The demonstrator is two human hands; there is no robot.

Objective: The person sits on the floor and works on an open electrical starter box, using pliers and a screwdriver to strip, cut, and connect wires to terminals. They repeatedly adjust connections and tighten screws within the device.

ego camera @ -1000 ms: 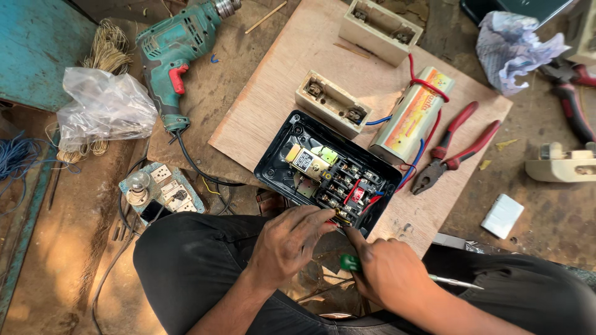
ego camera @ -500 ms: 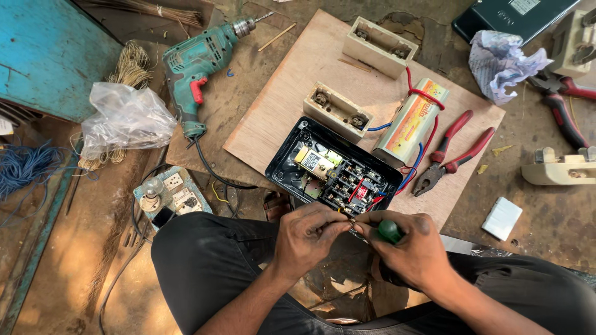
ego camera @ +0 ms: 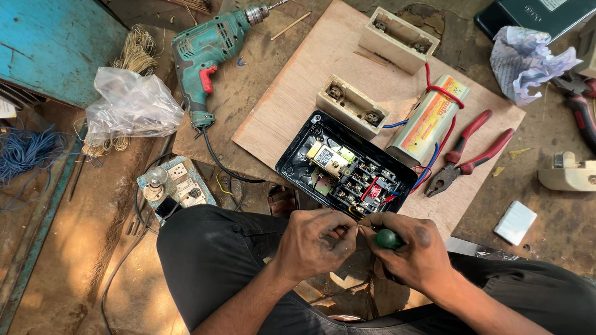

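My left hand (ego camera: 313,243) pinches a thin wire end at the near edge of an open black electrical box (ego camera: 346,169) full of terminals and coloured wires. My right hand (ego camera: 413,251) grips a green-handled screwdriver (ego camera: 388,239), its tip hidden between the two hands. The box lies on a plywood board (ego camera: 298,93). A cylindrical capacitor (ego camera: 428,119) with red and blue leads lies beside the box. Two cream fuse holders (ego camera: 352,107) (ego camera: 398,38) sit farther back on the board.
Red-handled pliers (ego camera: 469,152) lie right of the box. A teal electric drill (ego camera: 208,53) lies at the back left, with a plastic bag (ego camera: 131,105), a switch board with bulb (ego camera: 177,189), blue wire (ego camera: 28,152) and a blue metal box (ego camera: 49,43). Crumpled paper (ego camera: 524,59) lies at right.
Both hands have come together at the box's near edge. The right hand has raised the green screwdriver to meet the left hand's fingers. The view has shifted slightly.
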